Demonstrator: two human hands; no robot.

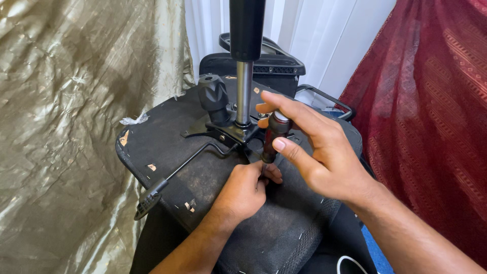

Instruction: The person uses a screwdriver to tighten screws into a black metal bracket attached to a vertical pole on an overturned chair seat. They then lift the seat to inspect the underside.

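Observation:
An office chair seat (167, 147) lies upside down, its black underside facing me. A metal mechanism plate (228, 133) is fixed to it, with a gas cylinder column (244, 91) rising upward and a round black knob (213, 96) beside it. My right hand (319, 157) grips the dark red handle of a screwdriver (274, 136), held upright at the plate's near edge. My left hand (246, 190) is closed around the screwdriver's lower shaft, steadying the tip against the seat. The tip itself is hidden by my fingers.
A thin black lever (172, 175) with a paddle end juts from the plate toward the left front. Crinkled olive fabric (66, 127) hangs at left, a dark red curtain (436, 116) at right, white curtain behind. The chair's backrest frame (274, 68) lies beyond.

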